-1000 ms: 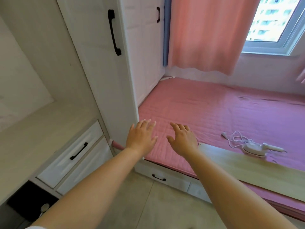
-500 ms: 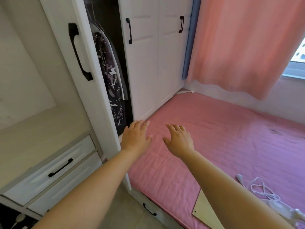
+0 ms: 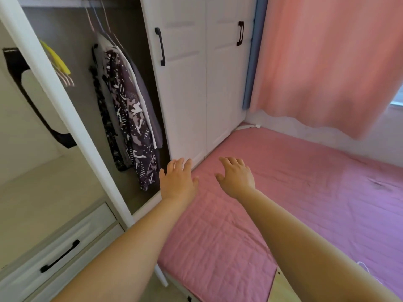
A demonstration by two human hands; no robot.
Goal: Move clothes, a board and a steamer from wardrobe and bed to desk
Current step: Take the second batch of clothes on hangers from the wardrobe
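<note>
1. Head view, hands: the left hand and the right hand reach forward over the bed, fingers spread, holding nothing.
2. Head view, task things: the clothes hang untouched in the open wardrobe. A corner of the board lies on the bed at bottom edge. The steamer is out of view; only its cord shows.
3. Progress: judged as nothing moved yet; all items remain.
4. Change: the view has swung left, the wardrobe interior now shows fully, and the steamer has left frame.
</note>
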